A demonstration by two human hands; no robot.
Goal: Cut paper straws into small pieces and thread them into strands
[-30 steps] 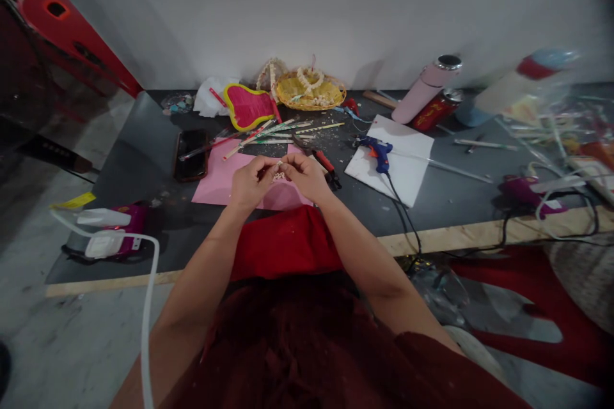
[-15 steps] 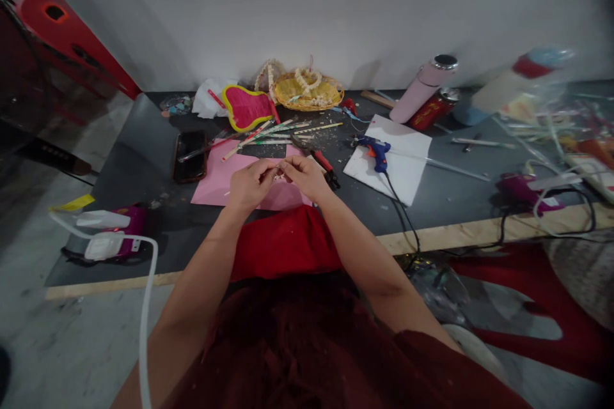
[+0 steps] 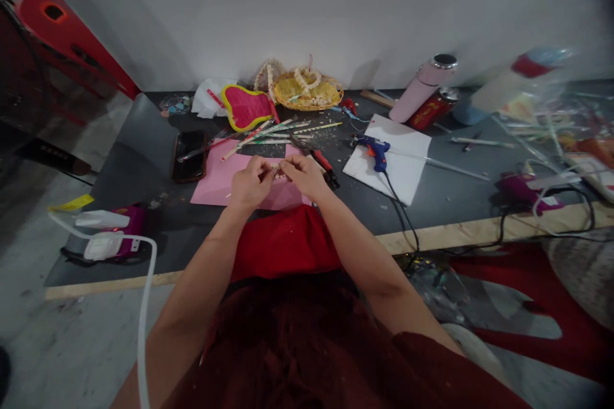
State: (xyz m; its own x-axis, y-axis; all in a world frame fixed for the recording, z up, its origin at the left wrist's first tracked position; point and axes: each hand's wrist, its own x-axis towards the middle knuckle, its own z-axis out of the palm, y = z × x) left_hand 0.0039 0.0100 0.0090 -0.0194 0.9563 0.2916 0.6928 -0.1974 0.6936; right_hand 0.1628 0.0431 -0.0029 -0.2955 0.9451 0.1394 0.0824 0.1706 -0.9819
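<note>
Your left hand [image 3: 250, 184] and right hand [image 3: 307, 176] meet over the pink paper [image 3: 211, 182] on the counter [image 3: 144, 160]. Each grip pinches at a tiny pale bit [image 3: 278, 168] between your fingertips. The pliers [image 3: 322, 163] lie just beside your right hand.
</note>
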